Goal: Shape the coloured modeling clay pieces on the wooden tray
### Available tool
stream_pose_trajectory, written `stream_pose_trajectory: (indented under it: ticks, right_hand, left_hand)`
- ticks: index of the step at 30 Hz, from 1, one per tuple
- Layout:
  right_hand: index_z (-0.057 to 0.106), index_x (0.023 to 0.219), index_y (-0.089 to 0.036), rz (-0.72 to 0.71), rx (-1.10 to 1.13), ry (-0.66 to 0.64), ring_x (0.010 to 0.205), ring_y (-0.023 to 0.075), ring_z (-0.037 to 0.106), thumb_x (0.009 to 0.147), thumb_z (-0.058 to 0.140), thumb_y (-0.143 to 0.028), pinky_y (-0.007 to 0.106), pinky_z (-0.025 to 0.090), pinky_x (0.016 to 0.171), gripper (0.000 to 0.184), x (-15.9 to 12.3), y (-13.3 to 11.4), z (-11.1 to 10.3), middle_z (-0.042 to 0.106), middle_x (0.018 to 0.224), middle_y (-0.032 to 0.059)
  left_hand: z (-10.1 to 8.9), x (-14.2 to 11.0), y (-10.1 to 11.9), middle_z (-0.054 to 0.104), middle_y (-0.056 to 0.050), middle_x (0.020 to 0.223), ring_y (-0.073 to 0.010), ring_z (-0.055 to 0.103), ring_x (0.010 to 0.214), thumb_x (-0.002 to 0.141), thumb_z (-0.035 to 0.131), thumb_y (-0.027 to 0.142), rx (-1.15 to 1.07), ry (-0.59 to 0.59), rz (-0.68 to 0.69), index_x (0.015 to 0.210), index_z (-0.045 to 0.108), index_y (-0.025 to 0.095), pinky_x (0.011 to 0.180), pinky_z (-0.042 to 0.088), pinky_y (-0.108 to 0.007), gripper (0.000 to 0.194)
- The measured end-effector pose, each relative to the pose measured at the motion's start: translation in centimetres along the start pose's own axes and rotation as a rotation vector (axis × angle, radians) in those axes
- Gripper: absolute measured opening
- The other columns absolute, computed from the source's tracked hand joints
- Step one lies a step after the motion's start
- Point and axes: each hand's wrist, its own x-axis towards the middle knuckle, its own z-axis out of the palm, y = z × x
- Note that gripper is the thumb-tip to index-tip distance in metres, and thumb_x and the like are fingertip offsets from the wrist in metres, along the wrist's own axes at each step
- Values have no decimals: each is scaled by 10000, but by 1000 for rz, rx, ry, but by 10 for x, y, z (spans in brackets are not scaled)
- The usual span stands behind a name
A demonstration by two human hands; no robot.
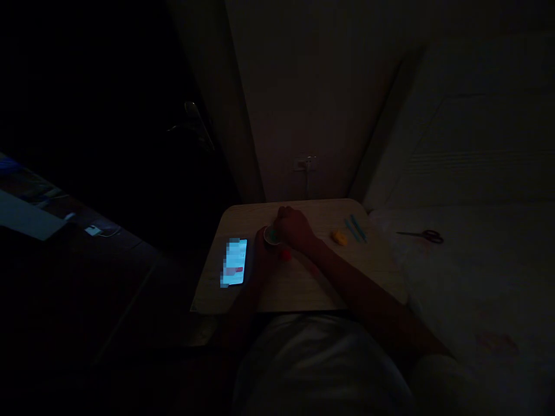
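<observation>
My left hand (261,249) is wrapped round a small round cup (273,236) with a pale rim, which holds something greenish. Just right of the rim is my right hand (295,226), its fingers curled together; what they pinch, if anything, is hidden in the dark. A small red lump (285,255) lies on the table close below the cup. Farther right are a yellow lump (339,237) and two thin blue sticks (356,228), untouched by either hand.
A lit phone (235,263) lies on the small wooden table (303,297) at the left. Scissors (427,236) rest on a pale surface right of the table. A wall socket (301,164) with a plugged-in cable is behind. The room is very dark.
</observation>
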Motion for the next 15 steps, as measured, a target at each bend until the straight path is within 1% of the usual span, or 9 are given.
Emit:
stream_pose_trajectory:
  ticks: [3, 5, 8, 12, 14, 15]
  right_hand:
    - [772, 984, -183, 84, 148, 143, 1020, 260, 599, 895, 690, -258, 338, 441, 836, 143, -2, 7, -2, 666, 1064, 116]
    - [763, 988, -202, 115, 223, 207, 1013, 243, 608, 904, 684, -269, 325, 446, 832, 133, -3, 10, -3, 665, 1045, 92]
    - [759, 965, -210, 137, 258, 206, 982, 237, 621, 883, 711, -274, 323, 446, 820, 115, -2, 10, -1, 675, 1028, 85]
    - [743, 910, -208, 252, 341, 220, 916, 218, 631, 833, 744, -279, 318, 448, 808, 106, 2, 12, 9, 688, 1004, 74]
    - [718, 855, -198, 335, 481, 254, 848, 195, 630, 801, 744, -277, 304, 450, 773, 99, 5, 17, 18, 695, 946, 58]
    - [698, 829, -194, 391, 594, 288, 801, 180, 625, 789, 737, -284, 293, 450, 743, 107, 5, 20, 23, 695, 894, 45]
  left_hand:
    - [0, -1, 1, 630, -106, 1329, -245, 636, 1195, 783, 702, 186, 14, -5, -19, 1353, 487, 218, 1017, 534, -415, 610]
    - [0, -1, 1, 623, -111, 1349, -247, 628, 1220, 811, 677, 192, 27, 12, -27, 1377, 478, 219, 1038, 526, -427, 601]
    - [0, 2, 0, 620, -119, 1364, -262, 621, 1242, 824, 680, 210, 58, 28, -37, 1398, 476, 221, 1057, 519, -449, 610]
    - [0, 7, -3, 614, -134, 1388, -277, 609, 1268, 853, 666, 224, 105, 47, -36, 1438, 454, 219, 1070, 513, -462, 623]
    - [0, 8, -3, 608, -141, 1395, -286, 588, 1297, 867, 658, 228, 128, 66, -32, 1451, 441, 220, 1083, 504, -468, 624]
    - [-1, 8, -3, 603, -143, 1400, -291, 573, 1315, 873, 655, 231, 140, 78, -32, 1455, 434, 221, 1093, 496, -475, 622]
